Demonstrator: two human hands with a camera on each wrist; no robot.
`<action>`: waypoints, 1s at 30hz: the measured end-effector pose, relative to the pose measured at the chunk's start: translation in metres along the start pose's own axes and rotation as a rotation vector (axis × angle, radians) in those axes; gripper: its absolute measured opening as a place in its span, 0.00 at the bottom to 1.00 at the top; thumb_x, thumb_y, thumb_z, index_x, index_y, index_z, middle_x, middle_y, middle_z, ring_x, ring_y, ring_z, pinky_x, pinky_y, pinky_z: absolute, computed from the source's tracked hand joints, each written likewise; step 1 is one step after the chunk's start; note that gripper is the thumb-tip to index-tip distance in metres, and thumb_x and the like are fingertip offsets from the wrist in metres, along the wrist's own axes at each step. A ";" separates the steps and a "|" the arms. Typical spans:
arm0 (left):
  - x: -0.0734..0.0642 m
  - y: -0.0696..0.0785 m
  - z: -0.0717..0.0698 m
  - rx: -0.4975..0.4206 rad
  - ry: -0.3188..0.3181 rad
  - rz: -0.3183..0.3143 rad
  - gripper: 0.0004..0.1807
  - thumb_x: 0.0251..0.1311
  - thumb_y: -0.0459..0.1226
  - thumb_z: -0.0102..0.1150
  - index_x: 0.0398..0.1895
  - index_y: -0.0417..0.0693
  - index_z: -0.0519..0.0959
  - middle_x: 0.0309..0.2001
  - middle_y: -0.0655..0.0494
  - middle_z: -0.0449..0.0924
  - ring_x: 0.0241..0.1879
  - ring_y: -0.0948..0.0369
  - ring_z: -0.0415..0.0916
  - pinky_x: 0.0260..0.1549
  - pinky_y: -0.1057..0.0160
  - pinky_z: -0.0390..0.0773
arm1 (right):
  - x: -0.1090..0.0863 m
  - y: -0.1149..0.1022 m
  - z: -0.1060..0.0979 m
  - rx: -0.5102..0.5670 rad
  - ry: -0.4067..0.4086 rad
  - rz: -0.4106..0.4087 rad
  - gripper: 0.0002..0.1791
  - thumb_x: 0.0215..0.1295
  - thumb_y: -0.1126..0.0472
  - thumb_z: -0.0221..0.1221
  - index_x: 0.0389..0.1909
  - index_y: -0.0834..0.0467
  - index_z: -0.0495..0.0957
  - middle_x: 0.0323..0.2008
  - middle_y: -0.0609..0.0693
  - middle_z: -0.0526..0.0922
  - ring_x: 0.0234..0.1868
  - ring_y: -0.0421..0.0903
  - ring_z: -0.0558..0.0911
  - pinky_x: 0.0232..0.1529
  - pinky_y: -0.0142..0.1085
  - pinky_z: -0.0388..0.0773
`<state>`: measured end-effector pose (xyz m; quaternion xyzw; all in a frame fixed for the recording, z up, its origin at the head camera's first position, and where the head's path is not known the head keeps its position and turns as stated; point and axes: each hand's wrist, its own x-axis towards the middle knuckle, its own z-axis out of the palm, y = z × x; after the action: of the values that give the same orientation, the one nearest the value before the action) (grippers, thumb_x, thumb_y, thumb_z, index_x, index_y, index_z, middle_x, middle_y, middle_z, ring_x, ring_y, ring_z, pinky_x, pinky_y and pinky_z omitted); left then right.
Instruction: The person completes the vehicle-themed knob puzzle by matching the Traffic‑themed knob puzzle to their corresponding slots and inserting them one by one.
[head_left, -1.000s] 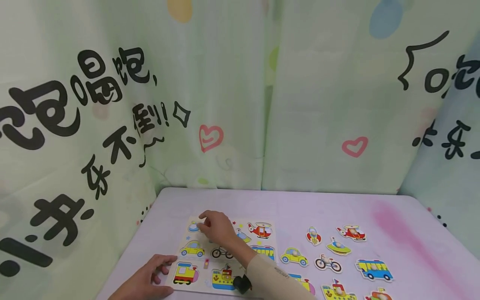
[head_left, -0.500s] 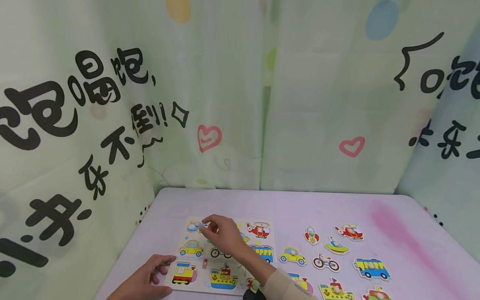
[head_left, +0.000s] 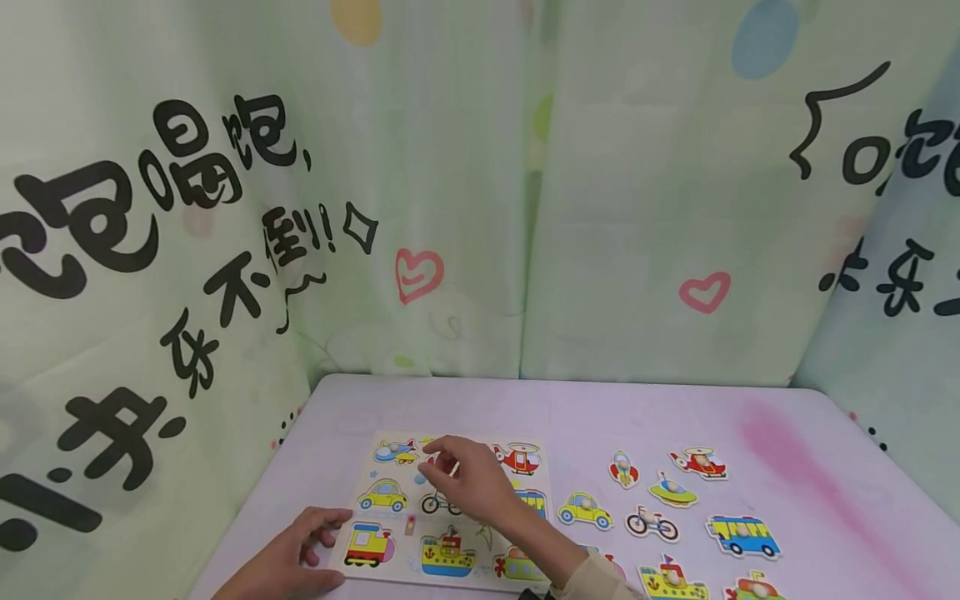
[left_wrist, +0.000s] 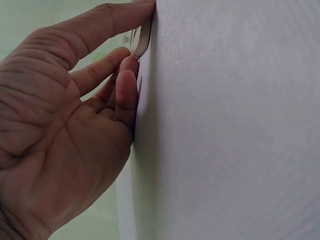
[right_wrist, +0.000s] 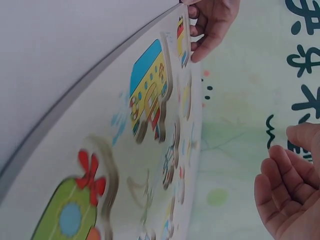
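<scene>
"On the tabletop (head_left: 645, 417), the left hand (head_left: 295, 550) pinches the puzzle board (head_left: 408, 548) at one corner."
"And the right hand (head_left: 474, 483), above it?"
"Loosely curved; only the right wrist view bares its palm."

Pale green curtains (head_left: 622, 200), black lettering (head_left: 114, 433), pink hearts (head_left: 418, 277), lilac-white tabletop (head_left: 600, 417)

Two hands (head_left: 296, 550) (head_left: 474, 479), one board (head_left: 407, 554) and nine loose vehicle pieces (head_left: 742, 537) show.

The left hand (head_left: 292, 552) is holding the picture board (head_left: 407, 570) at its left edge. The right hand (head_left: 471, 479) is hovering over it. Loose vehicle pieces (head_left: 744, 537) are lying alongside.
</scene>
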<state>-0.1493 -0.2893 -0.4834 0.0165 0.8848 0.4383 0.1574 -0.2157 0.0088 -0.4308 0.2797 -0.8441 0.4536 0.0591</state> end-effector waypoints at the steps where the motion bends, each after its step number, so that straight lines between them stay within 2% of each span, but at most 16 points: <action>1: 0.000 0.000 0.000 -0.001 -0.003 0.002 0.45 0.49 0.42 0.80 0.71 0.50 0.69 0.48 0.52 0.68 0.44 0.55 0.66 0.35 0.66 0.69 | -0.002 0.001 -0.002 0.002 0.003 -0.003 0.12 0.70 0.56 0.65 0.50 0.57 0.85 0.27 0.40 0.80 0.30 0.34 0.77 0.31 0.29 0.75; 6: 0.000 -0.001 -0.001 0.003 -0.011 0.018 0.45 0.50 0.42 0.80 0.72 0.49 0.68 0.49 0.52 0.68 0.44 0.55 0.66 0.35 0.66 0.68 | -0.008 0.010 -0.012 -0.020 0.023 -0.013 0.12 0.70 0.57 0.65 0.49 0.57 0.85 0.27 0.40 0.80 0.30 0.35 0.77 0.32 0.30 0.76; 10: 0.001 0.001 0.000 0.005 -0.003 0.008 0.45 0.49 0.42 0.80 0.72 0.50 0.69 0.48 0.52 0.68 0.44 0.55 0.66 0.35 0.66 0.68 | -0.015 0.017 -0.020 -0.047 0.054 -0.040 0.11 0.69 0.58 0.66 0.48 0.58 0.85 0.26 0.41 0.80 0.29 0.35 0.78 0.33 0.31 0.77; 14: 0.000 0.002 0.000 -0.005 0.000 0.000 0.45 0.49 0.42 0.80 0.72 0.50 0.69 0.48 0.52 0.68 0.44 0.55 0.66 0.35 0.67 0.68 | -0.024 0.023 -0.028 -0.064 0.072 -0.033 0.11 0.69 0.58 0.66 0.48 0.58 0.85 0.27 0.39 0.80 0.29 0.34 0.77 0.34 0.32 0.78; 25: -0.004 0.000 -0.003 -0.013 -0.023 0.052 0.45 0.51 0.44 0.79 0.72 0.47 0.68 0.48 0.51 0.67 0.43 0.55 0.65 0.35 0.67 0.67 | -0.060 0.037 -0.064 -0.084 0.065 0.090 0.14 0.69 0.55 0.66 0.49 0.58 0.84 0.28 0.37 0.78 0.31 0.33 0.75 0.36 0.31 0.78; 30: -0.003 0.002 -0.001 -0.007 -0.011 0.044 0.44 0.51 0.42 0.79 0.72 0.48 0.68 0.49 0.51 0.67 0.43 0.55 0.65 0.35 0.67 0.67 | -0.076 0.041 -0.082 -0.097 0.069 0.150 0.16 0.68 0.53 0.67 0.50 0.58 0.85 0.28 0.37 0.78 0.31 0.33 0.76 0.37 0.30 0.78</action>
<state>-0.1468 -0.2892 -0.4806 0.0377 0.8818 0.4446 0.1528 -0.1862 0.1242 -0.4406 0.1966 -0.8811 0.4248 0.0674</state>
